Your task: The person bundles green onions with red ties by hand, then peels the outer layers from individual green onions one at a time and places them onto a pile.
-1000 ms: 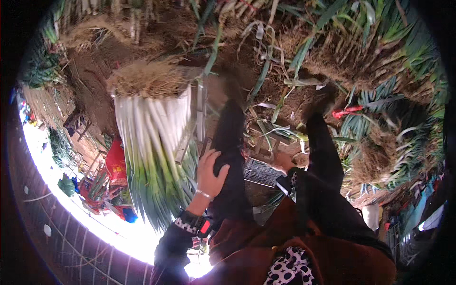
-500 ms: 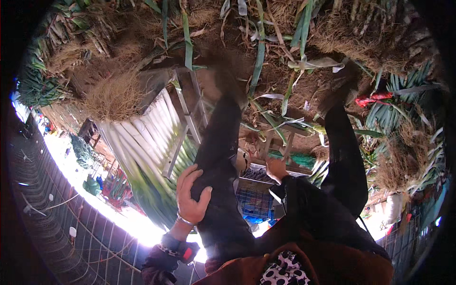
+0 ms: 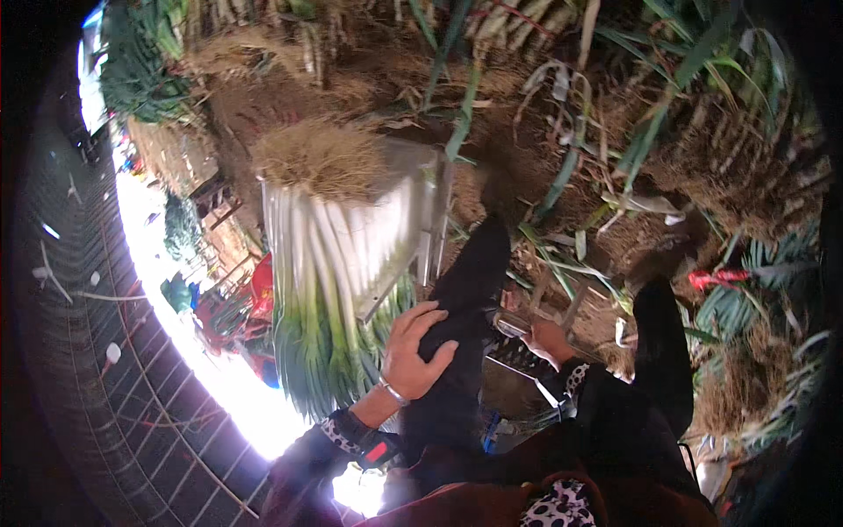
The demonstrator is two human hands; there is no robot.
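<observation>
My left hand (image 3: 417, 356) rests on my left thigh with its fingers spread, holding nothing. Between my legs, my right hand (image 3: 551, 341) is closed beside a small metal-edged object (image 3: 511, 326); what its fingers hold is hard to make out. To the left of my left leg lies a thick bundle of leeks (image 3: 329, 255), long white stalks with green leaves toward me and bushy brown roots (image 3: 320, 162) at the far end. They lie on a pale flat surface with a metal frame (image 3: 430, 237) along its right side. Neither hand touches the leeks.
More leeks with roots (image 3: 733, 162) are heaped at the far right, and green bundles (image 3: 145, 79) stand far left. Loose leaves (image 3: 566, 180) litter the brown soil (image 3: 255, 114). A red tie or bag (image 3: 716, 278) lies right. Dark ribbed sheeting (image 3: 79, 351) curves along the left.
The view has swung left, so the leeks and my legs appear farther right. My left hand stays on my thigh. My right hand stays low between my legs, now beside the metal-edged object.
</observation>
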